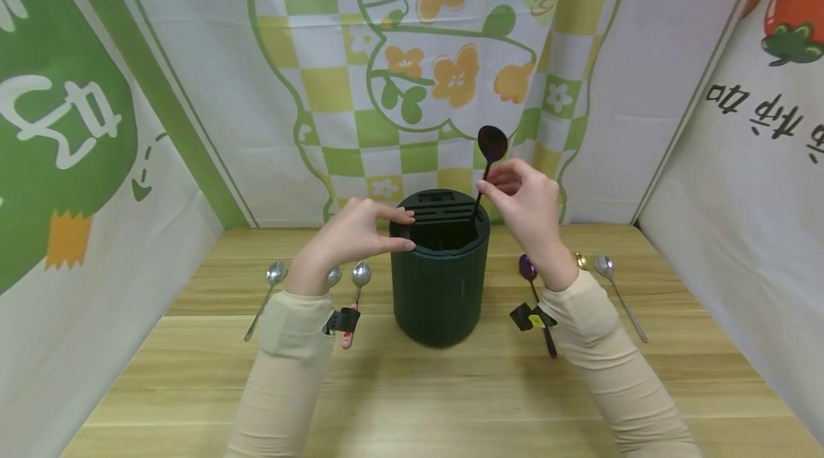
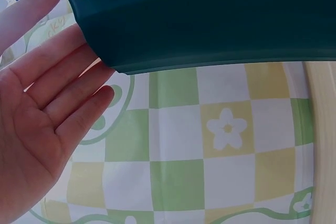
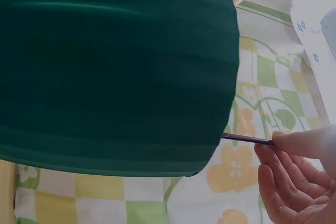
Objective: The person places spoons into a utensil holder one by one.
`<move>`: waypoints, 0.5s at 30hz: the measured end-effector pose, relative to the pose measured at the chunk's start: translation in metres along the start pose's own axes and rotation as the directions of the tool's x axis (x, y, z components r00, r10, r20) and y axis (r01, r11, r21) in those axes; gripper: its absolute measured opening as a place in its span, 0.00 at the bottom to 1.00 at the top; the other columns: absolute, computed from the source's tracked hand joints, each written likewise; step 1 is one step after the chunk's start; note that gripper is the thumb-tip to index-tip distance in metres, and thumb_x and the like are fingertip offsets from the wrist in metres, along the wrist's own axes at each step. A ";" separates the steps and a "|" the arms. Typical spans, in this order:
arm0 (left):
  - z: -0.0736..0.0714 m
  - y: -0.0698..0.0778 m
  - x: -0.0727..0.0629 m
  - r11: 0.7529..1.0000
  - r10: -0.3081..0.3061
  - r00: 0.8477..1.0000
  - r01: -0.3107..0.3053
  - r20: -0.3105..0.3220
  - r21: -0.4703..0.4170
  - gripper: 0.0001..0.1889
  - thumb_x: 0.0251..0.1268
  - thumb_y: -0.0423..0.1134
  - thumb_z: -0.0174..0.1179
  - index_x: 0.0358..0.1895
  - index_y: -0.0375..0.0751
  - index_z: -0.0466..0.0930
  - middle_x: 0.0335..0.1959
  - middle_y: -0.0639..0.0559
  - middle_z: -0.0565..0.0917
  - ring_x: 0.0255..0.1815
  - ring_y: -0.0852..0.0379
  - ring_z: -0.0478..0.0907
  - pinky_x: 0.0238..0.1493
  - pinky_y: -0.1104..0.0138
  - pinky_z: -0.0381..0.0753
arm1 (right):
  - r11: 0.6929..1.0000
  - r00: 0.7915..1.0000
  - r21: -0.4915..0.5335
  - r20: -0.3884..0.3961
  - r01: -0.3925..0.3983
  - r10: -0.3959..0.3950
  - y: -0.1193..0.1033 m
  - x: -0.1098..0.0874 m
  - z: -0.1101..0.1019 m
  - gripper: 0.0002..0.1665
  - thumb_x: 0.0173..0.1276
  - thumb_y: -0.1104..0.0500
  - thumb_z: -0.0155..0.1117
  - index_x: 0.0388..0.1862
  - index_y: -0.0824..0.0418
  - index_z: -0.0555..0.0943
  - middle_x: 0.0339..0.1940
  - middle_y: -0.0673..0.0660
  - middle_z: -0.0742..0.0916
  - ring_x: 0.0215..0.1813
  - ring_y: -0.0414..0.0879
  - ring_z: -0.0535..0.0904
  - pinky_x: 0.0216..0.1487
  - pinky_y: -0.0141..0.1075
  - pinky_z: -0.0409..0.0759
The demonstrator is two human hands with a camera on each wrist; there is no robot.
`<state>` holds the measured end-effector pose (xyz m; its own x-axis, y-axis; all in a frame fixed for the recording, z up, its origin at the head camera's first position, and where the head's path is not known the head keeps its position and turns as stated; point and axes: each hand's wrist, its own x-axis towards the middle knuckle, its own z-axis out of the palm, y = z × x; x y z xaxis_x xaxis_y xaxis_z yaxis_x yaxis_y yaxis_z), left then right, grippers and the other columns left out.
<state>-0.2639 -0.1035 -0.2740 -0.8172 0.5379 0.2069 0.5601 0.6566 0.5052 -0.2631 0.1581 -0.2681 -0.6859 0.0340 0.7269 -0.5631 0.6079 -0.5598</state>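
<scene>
A dark green round utensil holder (image 1: 439, 293) stands upright on the table, its slotted top (image 1: 444, 211) partly covering a wide front opening. My right hand (image 1: 524, 204) pinches the handle of a dark purple spoon (image 1: 492, 143) between thumb and fingers, bowl up. The spoon's handle end goes down into the top at the right side; in the right wrist view its thin handle (image 3: 247, 139) shows between holder and fingertips. At the left rim, my left hand (image 1: 350, 232) touches the holder with extended fingers on top and thumb at the front edge.
On the table's left lie a silver spoon (image 1: 276, 273), a spoon with a pink handle (image 1: 361, 274) and another spoon partly behind my wrist. To the right lie a purple spoon (image 1: 528, 268), a gold piece (image 1: 581, 260) and a silver spoon (image 1: 605, 266). Patterned curtains (image 1: 335, 89) stand behind.
</scene>
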 end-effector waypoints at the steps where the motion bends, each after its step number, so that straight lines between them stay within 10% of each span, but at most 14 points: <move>1: 0.000 0.000 0.000 1.000 0.002 1.000 -0.002 -0.001 0.002 0.24 0.55 0.54 0.67 0.55 0.50 0.82 0.60 0.49 0.79 0.09 0.64 0.46 0.25 0.66 0.67 | 1.000 1.000 0.000 0.006 -0.003 0.003 0.001 -0.001 0.000 0.11 0.58 0.58 0.71 0.36 0.65 0.82 0.33 0.59 0.88 0.33 0.48 0.86 0.37 0.39 0.83; 15: 0.000 0.001 -0.001 1.000 0.004 1.000 -0.004 -0.002 0.003 0.24 0.55 0.53 0.67 0.55 0.49 0.82 0.60 0.49 0.79 0.09 0.63 0.47 0.23 0.66 0.65 | 1.000 0.998 -0.006 0.059 -0.028 0.029 0.005 -0.005 0.005 0.13 0.56 0.60 0.73 0.37 0.64 0.82 0.33 0.59 0.88 0.33 0.49 0.86 0.37 0.41 0.83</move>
<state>-0.2623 -0.1033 -0.2736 -0.8149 0.5401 0.2105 0.5641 0.6556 0.5019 -0.2648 0.1568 -0.2765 -0.7279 0.0041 0.6857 -0.5409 0.6111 -0.5779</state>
